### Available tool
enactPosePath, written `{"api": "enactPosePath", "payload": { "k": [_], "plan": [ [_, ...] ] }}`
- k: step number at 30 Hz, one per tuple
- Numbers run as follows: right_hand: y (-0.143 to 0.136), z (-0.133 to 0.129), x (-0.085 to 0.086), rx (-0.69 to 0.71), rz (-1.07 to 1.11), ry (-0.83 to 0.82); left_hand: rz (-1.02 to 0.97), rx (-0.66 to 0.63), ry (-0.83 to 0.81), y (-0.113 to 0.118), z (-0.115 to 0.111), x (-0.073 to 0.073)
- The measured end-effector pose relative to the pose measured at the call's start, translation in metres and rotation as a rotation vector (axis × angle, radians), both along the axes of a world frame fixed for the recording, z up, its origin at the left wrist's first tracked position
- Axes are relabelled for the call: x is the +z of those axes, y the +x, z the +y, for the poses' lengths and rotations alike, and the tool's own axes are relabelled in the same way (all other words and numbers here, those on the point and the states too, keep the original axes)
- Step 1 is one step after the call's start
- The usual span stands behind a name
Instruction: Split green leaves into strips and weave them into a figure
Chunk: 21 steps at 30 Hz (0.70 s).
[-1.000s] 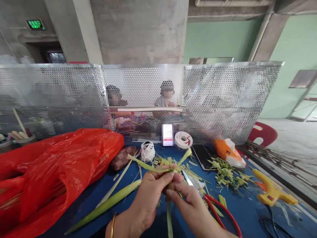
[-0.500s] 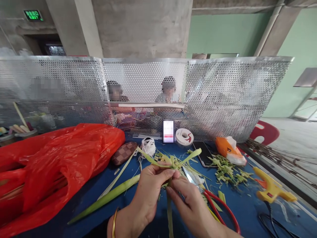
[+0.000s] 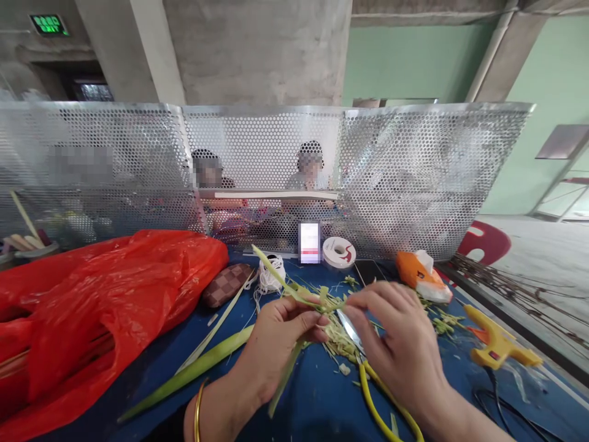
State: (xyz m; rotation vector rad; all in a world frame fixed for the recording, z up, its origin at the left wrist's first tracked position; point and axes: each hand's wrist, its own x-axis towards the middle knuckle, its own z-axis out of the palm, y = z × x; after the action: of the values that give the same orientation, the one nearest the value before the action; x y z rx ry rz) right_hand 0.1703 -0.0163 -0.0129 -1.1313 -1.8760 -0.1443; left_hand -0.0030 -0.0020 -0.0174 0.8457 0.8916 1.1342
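Green leaf strips [image 3: 294, 293], crossed in a small knot, are pinched between the thumb and fingers of my left hand [image 3: 280, 344]. One strip sticks up to the left, another hangs below the palm. My right hand [image 3: 398, 337], to the right of the knot, pinches the end of a strip between thumb and forefinger. Beneath the hands lie leaf shavings [image 3: 338, 341] and scissors with yellow handles [image 3: 375, 408], their blades partly behind my right hand. A long green leaf [image 3: 193, 371] rests to the left of my left hand.
A red plastic bag [image 3: 115, 294] covers the left side. Behind the hands are a checkered pouch [image 3: 225, 285], white string [image 3: 271, 273], a lit phone [image 3: 309, 242] and a spool [image 3: 339, 253]. At right are a tissue pack [image 3: 423, 276] and yellow glue gun [image 3: 497, 344]. A perforated screen [image 3: 271, 147] stands behind.
My right hand has moved right and up from beside my left hand, now pinching a strip end. The hanging strip has swung left. The red handles are no longer seen; the yellow ones show more.
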Motion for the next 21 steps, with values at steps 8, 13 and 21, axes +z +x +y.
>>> {"api": "enactPosePath", "payload": {
  "k": [8, 13, 21],
  "plan": [
    [-0.004, 0.023, -0.006, 0.359, 0.584, -0.806, 0.099, -0.212, -0.032, 0.004, -0.003, -0.007],
    [-0.018, 0.017, -0.017, 0.452, 0.945, -0.838, 0.248, -0.208, -0.028, 0.005, -0.002, -0.011],
    [-0.021, 0.016, -0.029, 0.355, 1.042, -0.771, 0.349, -0.268, 0.107, 0.005, 0.001, -0.016]
  ]
}}
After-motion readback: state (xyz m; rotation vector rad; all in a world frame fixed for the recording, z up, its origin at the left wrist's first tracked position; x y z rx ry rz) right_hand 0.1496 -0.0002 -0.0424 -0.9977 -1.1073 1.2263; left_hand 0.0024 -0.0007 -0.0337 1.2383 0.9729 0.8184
